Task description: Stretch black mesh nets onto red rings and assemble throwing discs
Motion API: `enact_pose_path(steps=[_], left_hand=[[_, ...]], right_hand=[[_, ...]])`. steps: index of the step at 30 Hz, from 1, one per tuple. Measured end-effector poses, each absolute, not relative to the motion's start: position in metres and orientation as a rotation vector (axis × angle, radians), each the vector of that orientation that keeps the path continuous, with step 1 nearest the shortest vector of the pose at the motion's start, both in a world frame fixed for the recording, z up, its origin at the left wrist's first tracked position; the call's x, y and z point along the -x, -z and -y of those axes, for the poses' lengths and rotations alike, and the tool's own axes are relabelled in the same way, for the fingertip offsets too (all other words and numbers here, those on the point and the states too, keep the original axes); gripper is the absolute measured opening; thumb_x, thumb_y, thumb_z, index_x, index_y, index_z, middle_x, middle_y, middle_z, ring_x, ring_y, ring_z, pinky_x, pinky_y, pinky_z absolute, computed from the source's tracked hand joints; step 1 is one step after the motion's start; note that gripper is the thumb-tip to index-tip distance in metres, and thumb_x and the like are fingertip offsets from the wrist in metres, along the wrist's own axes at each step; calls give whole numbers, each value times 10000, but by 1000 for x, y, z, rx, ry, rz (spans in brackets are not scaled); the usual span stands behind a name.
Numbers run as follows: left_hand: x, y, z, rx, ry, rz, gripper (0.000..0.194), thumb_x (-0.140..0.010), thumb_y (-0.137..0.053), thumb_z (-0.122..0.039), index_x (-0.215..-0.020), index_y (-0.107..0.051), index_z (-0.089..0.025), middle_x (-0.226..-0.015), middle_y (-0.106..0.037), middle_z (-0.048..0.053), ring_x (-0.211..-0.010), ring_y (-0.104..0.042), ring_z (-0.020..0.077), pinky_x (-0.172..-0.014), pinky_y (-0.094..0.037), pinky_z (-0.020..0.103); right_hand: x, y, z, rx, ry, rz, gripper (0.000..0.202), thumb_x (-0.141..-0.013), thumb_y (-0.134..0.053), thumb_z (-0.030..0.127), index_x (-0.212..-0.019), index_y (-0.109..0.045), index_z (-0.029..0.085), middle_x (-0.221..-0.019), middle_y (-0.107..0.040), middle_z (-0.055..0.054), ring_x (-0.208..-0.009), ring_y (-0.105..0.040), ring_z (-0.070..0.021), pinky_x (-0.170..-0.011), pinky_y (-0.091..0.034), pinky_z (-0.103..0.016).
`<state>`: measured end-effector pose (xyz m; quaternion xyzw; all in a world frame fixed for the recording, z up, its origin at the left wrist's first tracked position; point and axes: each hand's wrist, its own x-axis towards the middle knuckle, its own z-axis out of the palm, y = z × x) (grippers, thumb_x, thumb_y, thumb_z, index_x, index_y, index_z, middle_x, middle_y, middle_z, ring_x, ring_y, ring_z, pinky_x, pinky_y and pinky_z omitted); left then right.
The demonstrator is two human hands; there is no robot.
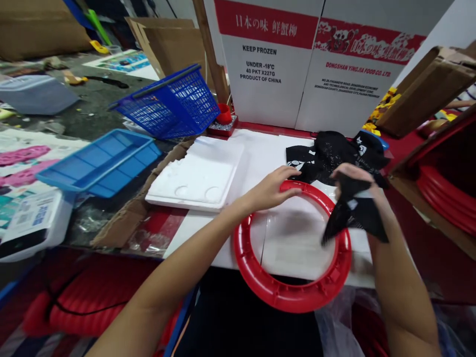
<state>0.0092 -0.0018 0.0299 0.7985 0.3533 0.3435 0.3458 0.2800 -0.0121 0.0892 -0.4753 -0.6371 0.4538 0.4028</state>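
A red plastic ring (pixel 247 258) lies tilted toward me over the front edge of the white work surface. My left hand (pixel 273 187) grips its far upper rim, thumb on the inside and fingers beyond. Over the right side of the ring, my right hand (pixel 357 178) is closed on a black cloth (pixel 351 206) that hangs down in blurred folds. Part of the cloth drapes across my wrist. Behind both hands a heap of black cloths (pixel 330 153) with white prints and specks rests against the carton.
A white printed carton (pixel 267 94) stands upright at the back. To the left are a white foam block (pixel 197 171), a blue tray (pixel 100 163) and a tilted blue basket (pixel 167 104). Stacked red rings (pixel 449 198) sit in a box at right; more red rings (pixel 82 292) lie lower left.
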Motion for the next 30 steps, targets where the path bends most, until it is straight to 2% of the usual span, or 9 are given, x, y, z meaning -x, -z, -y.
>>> enact_pose_path(steps=[3,7,10,13,15,18,22,26,30], left_hand=[[-14,-38,14,-1653,-801,-659,630,-1020,-640,-542,-1561,-483,-260,-1586,-552,165,-1453,-553,298,-1150,-491,447],[-17,-37,25,-1570,-543,-684,550,-887,-825,-504,-1330,-692,-206,-1357,-721,117,-1251,-673,286,-1021,-539,393],[-19,-32,25,-1342,-588,-816,464,-953,-727,-579,-1111,-759,-144,-1013,-782,85,-874,-713,205,-789,-539,317],[-18,-32,22,-1073,-739,-902,636,-968,-615,-738,-994,-751,-117,-889,-764,82,-769,-681,171,-717,-516,283],[-15,-35,21,-1042,-721,-876,714,-951,-571,-808,-944,-743,-114,-860,-757,82,-762,-678,169,-702,-518,275],[-6,-42,21,-1140,-622,-838,734,-937,-559,-836,-887,-738,-126,-803,-735,61,-684,-642,144,-641,-508,262],[14,-54,18,-1310,-386,-727,536,-874,-782,-674,-842,-754,-139,-724,-706,36,-621,-627,135,-631,-547,273],[25,-61,18,-1427,-265,-548,357,-744,-934,-420,-983,-811,-185,-956,-799,68,-879,-738,219,-880,-632,371],[21,-59,25,-1415,-352,-515,458,-639,-952,-405,-1017,-815,-186,-965,-808,92,-926,-748,280,-887,-649,421]], right_hand=[[-251,-78,22,1344,-1303,1659,466,-857,-754,674,-818,-644,223,-614,-567,23,-494,-468,-123,-426,-339,-258],[-243,-65,24,1365,-1196,1641,401,-882,-768,609,-925,-588,254,-569,-488,71,-466,-413,-112,-416,-315,-244],[-252,-59,23,1308,-972,1680,431,-880,-791,542,-1106,-551,264,-923,-681,-20,-797,-657,-185,-611,-526,-281],[-253,-56,26,1127,-1024,1913,466,-903,-783,499,-1244,-570,264,-1282,-671,-96,-1156,-667,-254,-914,-584,-386],[-248,-56,30,1042,-1076,2109,373,-920,-780,469,-1188,-633,255,-1218,-704,-76,-1122,-666,-251,-983,-548,-411],[-245,-58,35,1002,-1178,2199,238,-969,-731,455,-970,-683,222,-979,-718,-33,-933,-655,-204,-877,-527,-352],[-260,-68,33,907,-1589,2113,245,-942,-774,442,-899,-720,207,-851,-716,1,-784,-644,-153,-721,-514,-273],[-274,-81,29,567,-2098,2393,397,-815,-899,378,-1173,-822,227,-1080,-818,-70,-996,-762,-234,-876,-599,-330],[-271,-79,26,749,-1820,2384,269,-884,-821,446,-1065,-862,251,-1075,-832,-64,-995,-775,-244,-907,-612,-358]])
